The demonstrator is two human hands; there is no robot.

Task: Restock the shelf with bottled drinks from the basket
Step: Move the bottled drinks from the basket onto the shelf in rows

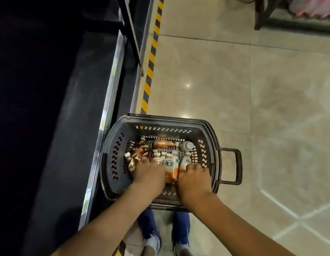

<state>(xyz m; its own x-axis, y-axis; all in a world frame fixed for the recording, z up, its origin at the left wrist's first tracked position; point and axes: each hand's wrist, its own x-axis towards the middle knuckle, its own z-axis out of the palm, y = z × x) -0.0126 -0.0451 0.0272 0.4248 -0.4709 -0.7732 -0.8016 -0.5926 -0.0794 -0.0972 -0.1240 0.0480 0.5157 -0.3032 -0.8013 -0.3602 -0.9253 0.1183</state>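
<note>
**Head view, looking down.** A dark plastic basket (112, 163) stands on the tiled floor (234, 89), just beside the foot of the dark shelf (68, 117). Inside it, a row of white bottles (168, 166) with orange bases sits at the person's side, caps pointing away. Copper-coloured bottles (163, 143) lie along the far and left walls. The left hand (148, 172) covers the left end of the row, fingers curled over the bottles there. The right hand (193, 179) grips the right end, fingers curled round a bottle. One bottle shows between the hands. Yellow-and-black tape (151, 58) runs along the shelf's foot. The basket's handle (234, 165) projects rightward.
</note>
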